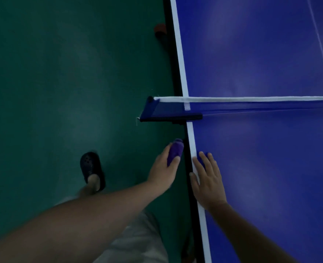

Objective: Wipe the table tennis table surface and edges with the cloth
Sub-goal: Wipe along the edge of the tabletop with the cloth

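1. The step in hand looks to be wiping the side edge; the left hand (163, 168) has its grip clenched round the bunched purple cloth (174, 151), held against the dark side edge of the table (252, 168), just short of the net clamp (171, 117).
2. To do it well, keep the cloth pressed flat to the edge and draw it along in one line; lift round the clamp rather than snag it.
3. The right hand (207, 182) lies flat, grip released, fingers straight over the white sideline (192, 141); I judge it a brace.
4. The cloth shows as a small, rolled wad, mostly hidden by the fingers; the blue top has pale, hazy streaks.
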